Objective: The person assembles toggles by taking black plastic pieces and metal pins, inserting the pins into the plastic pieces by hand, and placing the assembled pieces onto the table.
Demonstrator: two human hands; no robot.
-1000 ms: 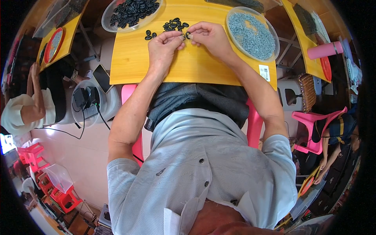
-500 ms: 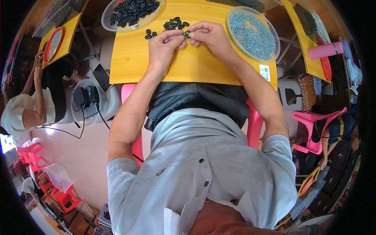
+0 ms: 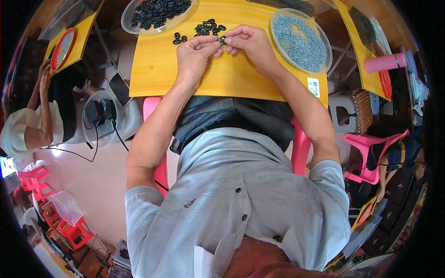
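Observation:
Over the yellow table (image 3: 162, 74), my left hand (image 3: 197, 54) and my right hand (image 3: 250, 45) meet fingertip to fingertip. Pinched between them is a small black oval ring-shaped part (image 3: 223, 41); both hands have their fingers closed on it. Whether a screw is in it is too small to tell. Just beyond my fingers lies a loose pile of black oval parts (image 3: 207, 28), with several more (image 3: 178, 39) left of it. A clear round tub of black parts (image 3: 124, 21) stands at the far left. On the right, a clear round tub (image 3: 330, 58) holds many small silvery screws.
A white label (image 3: 314, 86) is stuck near the table's right front corner. To the left, a stool carries a plastic tub with black adapters (image 3: 99, 111) and a dark phone (image 3: 119, 89). Co-workers sit at both sides. A pink bottle (image 3: 384, 63) stands on the right-hand table.
Both hands stay together at the same spot with the black part between the fingertips. The view has shifted very slightly; otherwise little differs.

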